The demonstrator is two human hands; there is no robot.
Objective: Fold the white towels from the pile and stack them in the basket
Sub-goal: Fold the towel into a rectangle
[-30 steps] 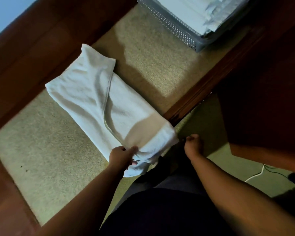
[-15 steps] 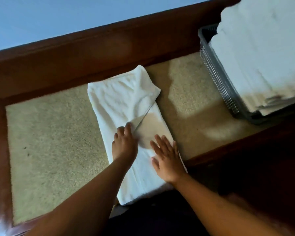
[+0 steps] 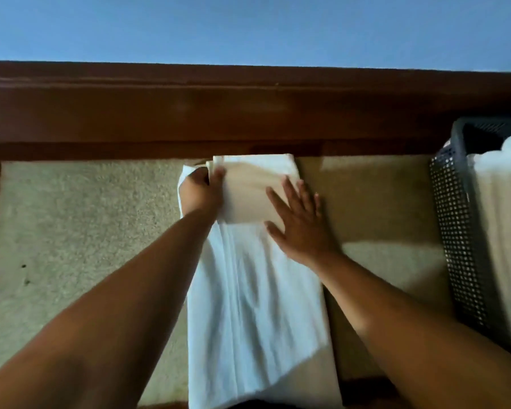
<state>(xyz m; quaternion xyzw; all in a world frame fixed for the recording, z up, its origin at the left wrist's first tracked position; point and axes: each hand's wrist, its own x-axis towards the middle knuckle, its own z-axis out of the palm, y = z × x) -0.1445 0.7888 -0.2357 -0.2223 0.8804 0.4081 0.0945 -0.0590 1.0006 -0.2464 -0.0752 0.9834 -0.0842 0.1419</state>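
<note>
A beige carpet (image 3: 86, 231) with a short, nubby pile covers the flat surface. Two small dark specks (image 3: 24, 273) lie on it near its left edge, and a paler patch of light falls across its right part. A dark red-brown wooden border (image 3: 248, 113) frames the carpet on the far side and at the left. Above the border rises a plain blue wall (image 3: 248, 25).

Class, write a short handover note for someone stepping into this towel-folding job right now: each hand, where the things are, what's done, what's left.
The left hand grips the far left edge of the towel.
The right hand lies flat, fingers spread, pressing the towel's right side.
The towel is a long narrow strip on the beige mat, its far end apparently folded back.
The basket stands at the right, holding stacked folded towels.
Done: the lengthwise folds.
Left: finish folding this towel and stack it in the basket. The pile is out of view.
</note>
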